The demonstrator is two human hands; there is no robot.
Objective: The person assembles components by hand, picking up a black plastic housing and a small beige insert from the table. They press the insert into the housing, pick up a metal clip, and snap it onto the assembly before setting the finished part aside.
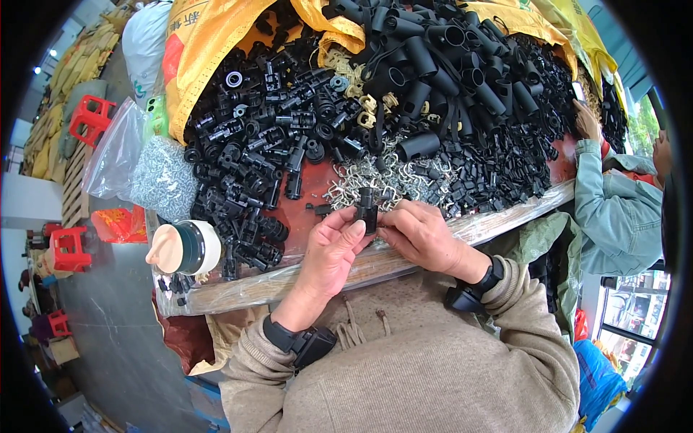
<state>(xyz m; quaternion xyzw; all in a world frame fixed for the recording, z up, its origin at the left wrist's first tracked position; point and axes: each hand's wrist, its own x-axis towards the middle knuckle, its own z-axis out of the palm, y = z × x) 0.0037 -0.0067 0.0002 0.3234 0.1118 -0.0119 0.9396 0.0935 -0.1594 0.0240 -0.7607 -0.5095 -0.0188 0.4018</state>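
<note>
Both of my hands meet at the near edge of a work table [317, 278]. My left hand [333, 249] pinches a small black plastic fitting [368, 209] between thumb and fingers. My right hand [420, 232] closes on the same fitting from the right side. Just beyond the fitting lies a scatter of small silver wire clips [393, 177]. A black band with a small box sits on each wrist.
Heaps of black plastic parts [253, 159] and black tubes [447, 58] cover the table, with yellow sacks [209, 43] behind. A clear bag of small metal pieces [162, 177] and a capped bottle [186, 247] lie at left. Another person in a denim sleeve [610, 209] works at right. Red stools [90, 119] stand on the floor.
</note>
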